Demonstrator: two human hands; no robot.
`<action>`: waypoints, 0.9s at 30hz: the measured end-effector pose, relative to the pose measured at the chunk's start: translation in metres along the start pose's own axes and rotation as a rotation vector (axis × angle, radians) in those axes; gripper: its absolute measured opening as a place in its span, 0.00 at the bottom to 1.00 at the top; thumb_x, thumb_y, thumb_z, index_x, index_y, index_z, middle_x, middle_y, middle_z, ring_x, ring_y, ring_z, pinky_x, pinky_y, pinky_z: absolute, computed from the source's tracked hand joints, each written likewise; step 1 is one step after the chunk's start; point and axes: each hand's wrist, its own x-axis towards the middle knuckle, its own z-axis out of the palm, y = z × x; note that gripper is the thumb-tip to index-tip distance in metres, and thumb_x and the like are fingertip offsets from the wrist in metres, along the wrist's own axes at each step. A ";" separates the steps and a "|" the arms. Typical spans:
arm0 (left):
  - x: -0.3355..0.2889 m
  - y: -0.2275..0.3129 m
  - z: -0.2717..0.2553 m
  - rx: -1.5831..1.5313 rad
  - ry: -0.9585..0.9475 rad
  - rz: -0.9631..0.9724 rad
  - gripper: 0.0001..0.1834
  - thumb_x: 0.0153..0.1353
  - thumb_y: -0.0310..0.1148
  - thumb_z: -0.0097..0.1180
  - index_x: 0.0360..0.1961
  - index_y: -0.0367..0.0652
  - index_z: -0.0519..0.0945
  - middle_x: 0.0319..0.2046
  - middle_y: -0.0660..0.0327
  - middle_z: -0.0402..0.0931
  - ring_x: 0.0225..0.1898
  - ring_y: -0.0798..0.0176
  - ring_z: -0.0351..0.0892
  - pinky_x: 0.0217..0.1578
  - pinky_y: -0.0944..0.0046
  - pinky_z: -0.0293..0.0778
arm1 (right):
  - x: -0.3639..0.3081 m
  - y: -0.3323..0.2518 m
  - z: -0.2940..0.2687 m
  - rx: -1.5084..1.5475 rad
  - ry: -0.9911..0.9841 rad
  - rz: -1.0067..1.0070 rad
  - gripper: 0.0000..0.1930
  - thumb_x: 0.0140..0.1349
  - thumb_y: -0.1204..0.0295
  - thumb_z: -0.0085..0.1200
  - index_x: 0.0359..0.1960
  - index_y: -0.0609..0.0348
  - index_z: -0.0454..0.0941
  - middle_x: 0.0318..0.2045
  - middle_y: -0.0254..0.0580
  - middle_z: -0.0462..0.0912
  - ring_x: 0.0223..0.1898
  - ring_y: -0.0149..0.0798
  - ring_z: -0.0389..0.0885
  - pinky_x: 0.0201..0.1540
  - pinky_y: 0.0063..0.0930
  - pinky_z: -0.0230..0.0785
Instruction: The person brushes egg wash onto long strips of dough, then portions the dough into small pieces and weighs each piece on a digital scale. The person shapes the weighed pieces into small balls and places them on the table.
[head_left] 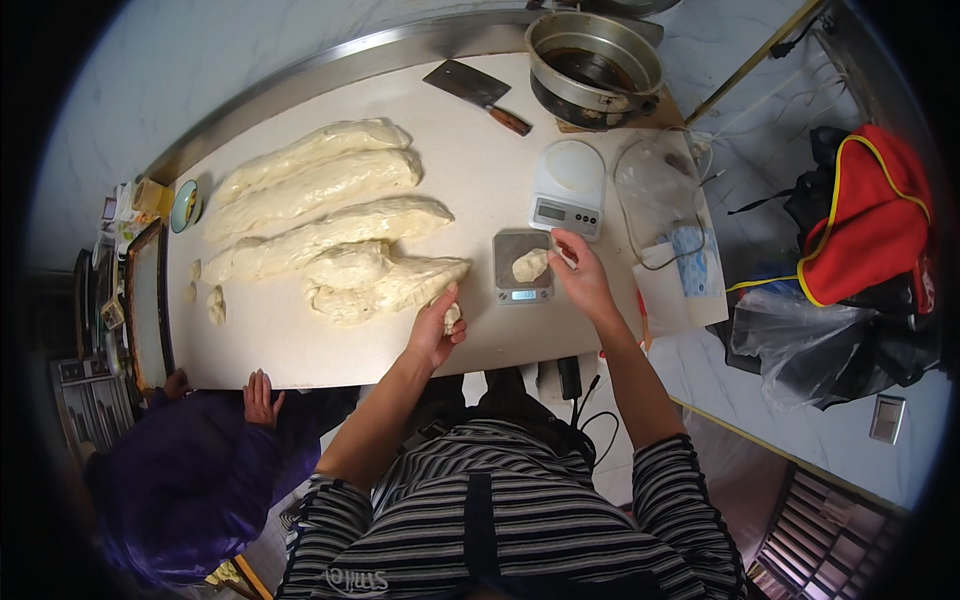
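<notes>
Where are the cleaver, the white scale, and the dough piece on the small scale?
Cleaver [462, 84], head view, on the flat of its blade.
White scale [568, 186], head view, on its body between platform and display.
Dough piece [529, 265], head view, on the middle of the lump on the small scale.

Cream dough [330, 235], white scale [567, 187], red-and-yellow bag [868, 215], black-and-white striped shirt [520, 510], and seemingly purple clothing [190, 480].

The left hand [433, 330] hides most of its small dough piece [452, 318].
</notes>
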 end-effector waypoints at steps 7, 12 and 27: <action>-0.020 -0.015 -0.020 -0.119 -0.049 -0.013 0.20 0.64 0.55 0.52 0.34 0.47 0.76 0.30 0.60 0.75 0.32 0.61 0.73 0.36 0.62 0.72 | -0.001 0.003 0.020 -0.530 -0.135 -0.223 0.27 0.52 0.72 0.60 0.57 0.54 0.71 0.57 0.48 0.71 0.61 0.51 0.65 0.64 0.40 0.58; -0.029 -0.023 -0.026 -0.049 -0.109 0.052 0.21 0.65 0.51 0.52 0.36 0.42 0.77 0.42 0.53 0.78 0.44 0.55 0.76 0.50 0.54 0.73 | 0.005 0.016 0.034 -0.723 -0.222 -0.257 0.22 0.51 0.76 0.58 0.52 0.48 0.75 0.53 0.45 0.75 0.56 0.51 0.69 0.59 0.41 0.63; -0.038 -0.020 -0.029 -0.038 -0.162 0.101 0.11 0.62 0.36 0.60 0.41 0.44 0.74 0.30 0.63 0.74 0.29 0.68 0.72 0.25 0.69 0.66 | -0.037 -0.003 -0.007 1.380 -0.041 0.629 0.26 0.69 0.45 0.39 0.44 0.58 0.74 0.33 0.45 0.78 0.35 0.39 0.77 0.37 0.32 0.73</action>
